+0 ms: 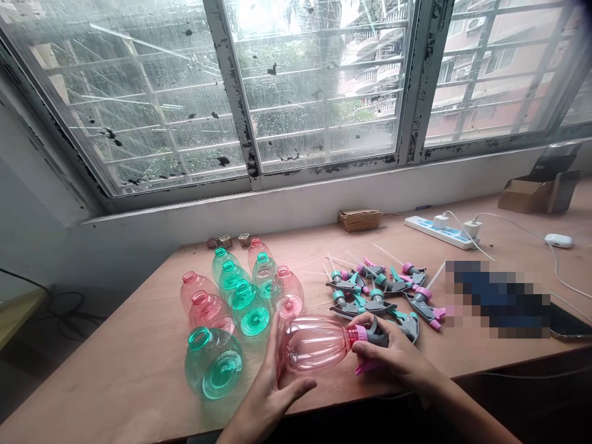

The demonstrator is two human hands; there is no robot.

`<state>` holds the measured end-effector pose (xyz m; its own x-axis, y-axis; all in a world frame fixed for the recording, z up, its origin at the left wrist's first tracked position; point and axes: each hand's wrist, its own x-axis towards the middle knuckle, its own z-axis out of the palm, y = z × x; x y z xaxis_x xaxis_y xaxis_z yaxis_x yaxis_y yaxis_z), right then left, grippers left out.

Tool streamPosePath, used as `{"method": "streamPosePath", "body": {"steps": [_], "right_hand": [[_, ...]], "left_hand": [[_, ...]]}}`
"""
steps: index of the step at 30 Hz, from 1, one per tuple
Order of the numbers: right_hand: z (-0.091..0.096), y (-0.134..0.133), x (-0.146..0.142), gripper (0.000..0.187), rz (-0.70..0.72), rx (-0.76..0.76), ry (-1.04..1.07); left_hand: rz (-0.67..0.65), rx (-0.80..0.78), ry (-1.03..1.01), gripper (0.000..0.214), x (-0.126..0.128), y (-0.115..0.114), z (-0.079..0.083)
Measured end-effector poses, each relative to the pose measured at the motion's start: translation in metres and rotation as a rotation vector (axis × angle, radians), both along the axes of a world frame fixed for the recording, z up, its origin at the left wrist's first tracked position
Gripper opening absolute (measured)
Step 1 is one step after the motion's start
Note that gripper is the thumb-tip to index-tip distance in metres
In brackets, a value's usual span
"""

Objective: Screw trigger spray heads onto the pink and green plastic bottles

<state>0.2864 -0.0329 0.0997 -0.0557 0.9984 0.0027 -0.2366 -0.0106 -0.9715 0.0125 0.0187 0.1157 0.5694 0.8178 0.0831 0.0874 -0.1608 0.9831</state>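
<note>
A clear pink spray bottle (314, 344) lies on its side between my hands near the table's front edge. My left hand (282, 382) is wrapped round its base, thumb along the near side. At the neck, my right hand (383, 345) grips the grey and pink spray head (363, 336), which sits on the bottle's mouth. Left of the hands stand several open-necked bottles, green (215, 364) and pink (210, 311). Beyond my right hand lies a pile of loose spray heads (377, 287), grey with pink or green parts and thin white tubes.
A power strip (441, 232) with plugs and white cables lies at the back right. Nearby are a phone (571, 320), a white earphone case (558, 240) and a cardboard box (527, 194). A brown packet (359, 220) rests by the window wall. The wooden table (129, 364) ends close to me.
</note>
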Motion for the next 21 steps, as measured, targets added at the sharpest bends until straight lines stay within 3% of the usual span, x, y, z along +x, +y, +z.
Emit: {"method": "streamPosePath", "body": {"steps": [4,11,16,21], "right_hand": [[0.000,0.000,0.002,0.049,-0.007,0.016,-0.066],[0.004,0.000,-0.001,0.048,-0.026,-0.004,-0.027],[0.009,-0.003,-0.002,0.049,-0.025,0.004,-0.066],[0.009,-0.004,0.000,0.046,-0.017,0.020,-0.106]], "left_hand": [[0.004,-0.049,-0.045,0.108,0.003,0.000,0.004],[0.001,0.083,-0.006,0.101,0.008,-0.005,0.020],[-0.003,-0.025,-0.026,0.121,0.008,-0.005,0.019],[-0.011,-0.057,-0.011,0.117,0.006,-0.004,0.015]]}}
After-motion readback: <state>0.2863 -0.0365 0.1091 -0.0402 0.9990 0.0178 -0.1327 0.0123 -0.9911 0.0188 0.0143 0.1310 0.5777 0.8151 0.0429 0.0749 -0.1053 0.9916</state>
